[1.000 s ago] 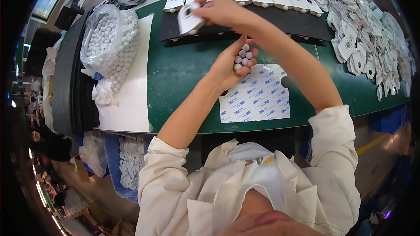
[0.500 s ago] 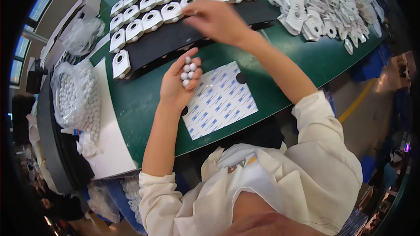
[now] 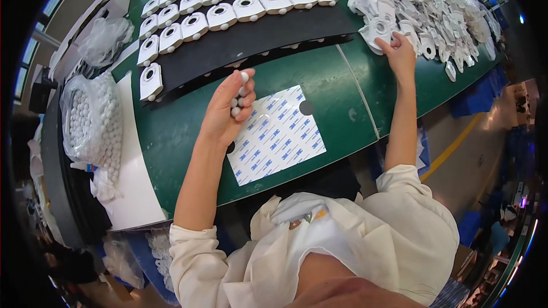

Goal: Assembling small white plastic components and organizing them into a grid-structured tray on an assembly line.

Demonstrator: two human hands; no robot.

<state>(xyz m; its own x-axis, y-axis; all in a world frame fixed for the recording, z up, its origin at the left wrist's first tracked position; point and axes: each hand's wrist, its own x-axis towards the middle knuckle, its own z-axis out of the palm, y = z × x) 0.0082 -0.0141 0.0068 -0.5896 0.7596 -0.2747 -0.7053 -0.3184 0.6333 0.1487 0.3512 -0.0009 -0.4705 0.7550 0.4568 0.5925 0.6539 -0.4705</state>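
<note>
Clear plastic is wrapping a heap of white balls at our far left, the bag (image 3: 85,117) sitting on a white board (image 3: 134,165). Beyond, a black strip (image 3: 240,48) is carrying one lone white piece (image 3: 150,88) at its left end, with rows of similar pieces (image 3: 221,21) lining up behind it.

Our left hand (image 3: 221,111) is holding several small white balls (image 3: 244,77), its fingers half curled around them, just beside a blue-printed sheet (image 3: 277,137). Our right hand (image 3: 403,58) is resting at the near edge of a pile of white pieces (image 3: 439,5), thumb and forefinger close together beside one holed piece (image 3: 374,32); we are not seeing under the fingertips, so we cannot tell whether they are gripping it.

In our judgement, we are working best by pinching a single piece at its rim, so that neighbours are not dragging along, and by cupping the left palm so that no ball is rolling out.

Between sheet and pile, green table (image 3: 337,97) is giving the right arm room; its front edge is running close below the sheet.
</note>
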